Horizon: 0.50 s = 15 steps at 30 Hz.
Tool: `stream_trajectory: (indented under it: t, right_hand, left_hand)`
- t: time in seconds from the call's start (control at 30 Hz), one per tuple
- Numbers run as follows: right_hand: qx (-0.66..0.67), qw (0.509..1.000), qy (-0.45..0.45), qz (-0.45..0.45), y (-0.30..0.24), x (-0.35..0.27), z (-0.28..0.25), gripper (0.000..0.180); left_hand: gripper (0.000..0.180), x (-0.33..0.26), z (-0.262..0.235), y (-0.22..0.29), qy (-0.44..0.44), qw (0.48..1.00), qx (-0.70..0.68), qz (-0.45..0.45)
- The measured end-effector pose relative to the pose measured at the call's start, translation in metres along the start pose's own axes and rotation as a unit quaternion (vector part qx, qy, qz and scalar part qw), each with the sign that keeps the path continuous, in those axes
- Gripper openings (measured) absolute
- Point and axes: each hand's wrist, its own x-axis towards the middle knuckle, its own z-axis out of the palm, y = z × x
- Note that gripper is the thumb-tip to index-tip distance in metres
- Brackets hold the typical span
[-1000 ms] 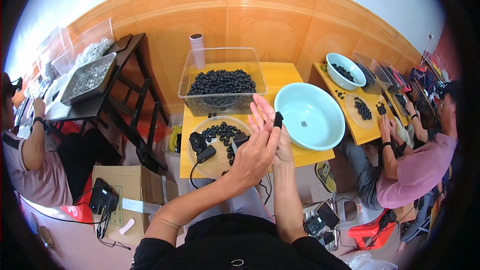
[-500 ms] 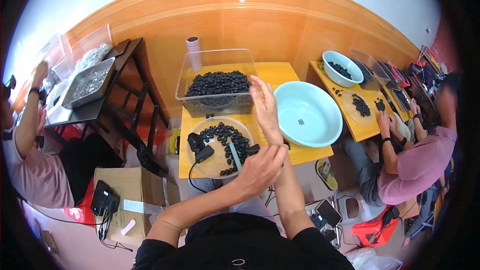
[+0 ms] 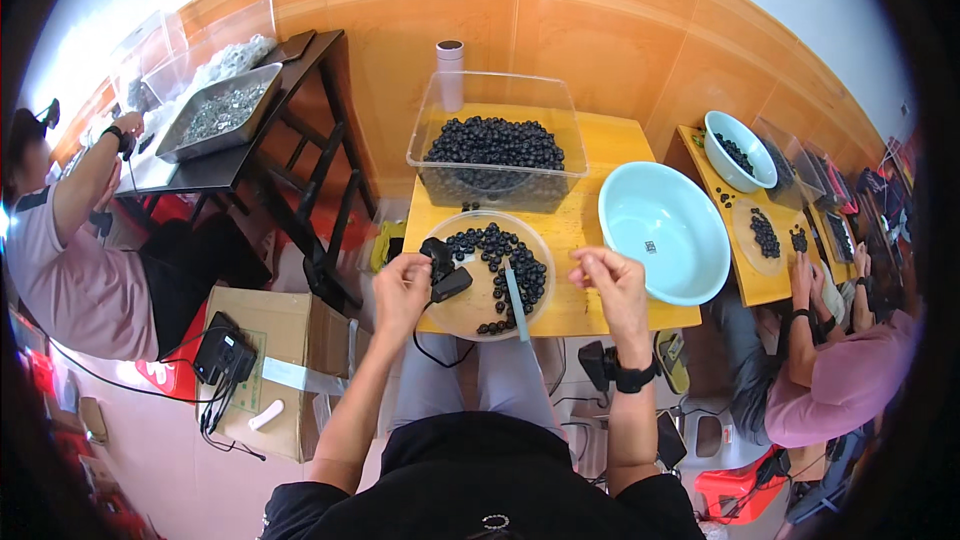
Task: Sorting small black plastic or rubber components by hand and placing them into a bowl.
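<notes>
In front of me, a round clear tray [image 3: 470,315] holds small round black balls [image 3: 532,280]. A slim pale-blue tool [image 3: 516,302] with a thin tip lies across its right side. My left hand [image 3: 402,290] is at the tray's left edge with curled fingers, next to a black device with a cable [image 3: 450,285]; what those fingers pinch, if anything, is hidden. My right hand [image 3: 615,285] hovers right of the tray, fingers loosely bent and apart, holding nothing. Around the right wrist sits a black strap [image 3: 634,378] with a black device [image 3: 597,365].
A clear bin [image 3: 420,162] full of black balls stands behind the tray, and a light-blue basin [image 3: 715,290] at its right. A pink bottle [image 3: 450,75] is farther back. People work at the tables on both sides. A cardboard box [image 3: 300,420] stands left on the floor.
My left hand has left the right wrist and moved left to the black device at the tray. My right hand has come down and right. The view has shifted.
</notes>
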Motion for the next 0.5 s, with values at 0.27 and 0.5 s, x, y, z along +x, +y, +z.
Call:
stream_trajectory:
  t: [0.27,0.5]
  right_hand:
    - [0.028,0.990,-0.089,0.103,0.029,-0.035,0.023,0.020]
    - [0.034,0.986,-0.097,0.134,0.045,-0.048,0.032,0.019]
  left_hand:
    - [0.035,0.039,0.017,-0.023,-0.035,0.978,0.205,-0.027]
    - [0.030,0.042,0.032,-0.033,-0.024,0.983,0.164,-0.077]
